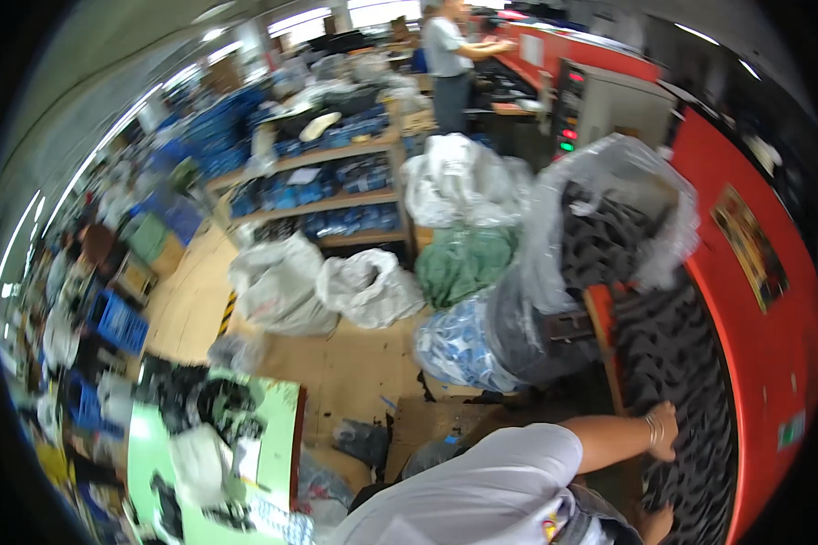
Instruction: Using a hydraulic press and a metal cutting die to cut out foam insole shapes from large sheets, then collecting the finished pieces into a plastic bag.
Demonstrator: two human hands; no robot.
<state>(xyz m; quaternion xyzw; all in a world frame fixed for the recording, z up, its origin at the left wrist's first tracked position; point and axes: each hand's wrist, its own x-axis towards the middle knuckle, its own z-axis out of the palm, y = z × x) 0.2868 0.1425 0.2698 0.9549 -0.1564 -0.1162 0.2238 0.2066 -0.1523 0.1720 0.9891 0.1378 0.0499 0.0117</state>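
From the head view, the person's right hand (665, 429) reaches out to the right and rests on a big heap of black rubber pieces (682, 363). The fingers are bent down into the heap, so I cannot tell if the grip is clenched or loose. A thin bracelet (651, 430) sits on the wrist. A bit of another hand (656, 524) shows at the bottom edge, touching the heap too. It may be the left hand, but its grip is hidden.

The heap is long. It runs from near the person up and away, beside a big red machine (763, 300) on its right side. An orange bar (606, 336) stands along the heap's left side.

At the far end of the heap sits a clear plastic bag (609, 218) full of more black pieces. Beside it on the floor lie a blue and white bag (454, 350), a green bundle (463, 263) and white bags (336, 286). A green desk (273, 427) with black bits on it stands at the lower left. Shelves (336, 195) with blue things are far back. Another person (450, 59) stands well away at the top.
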